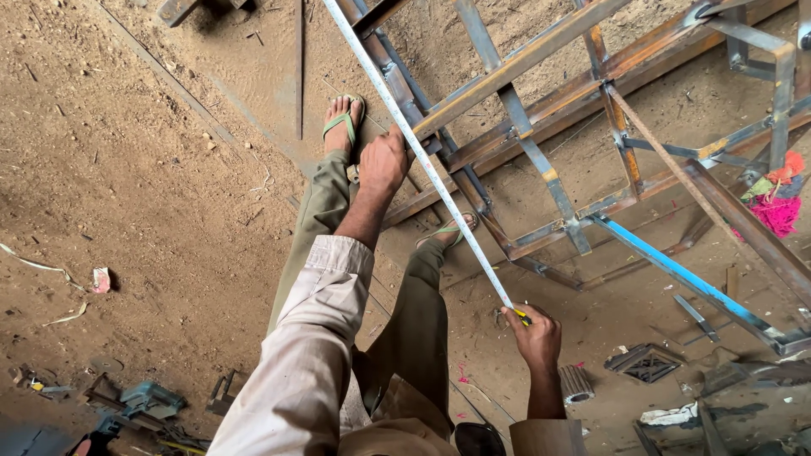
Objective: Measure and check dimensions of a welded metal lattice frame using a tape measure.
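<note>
A white measuring tape blade (pixel 422 160) runs diagonally from the top edge down to my right hand (pixel 534 338). That hand is closed around the yellow and black tape case (pixel 523 317). My left hand (pixel 384 160), arm stretched out in a pale sleeve, pins the blade against a rusty steel bar of a welded metal frame (pixel 524 59). The frame is made of angle and flat bars and lies over the dirt floor. My two feet in green sandals (pixel 342 121) stand beside and under the frame.
A blue painted bar (pixel 676 274) belongs to the frame's lower right side. A pink and red cloth (pixel 777 198) hangs at the right. A small metal grate (pixel 644 361) and a ribbed part (pixel 576 382) lie on the ground. A blue power tool (pixel 148 401) sits at bottom left.
</note>
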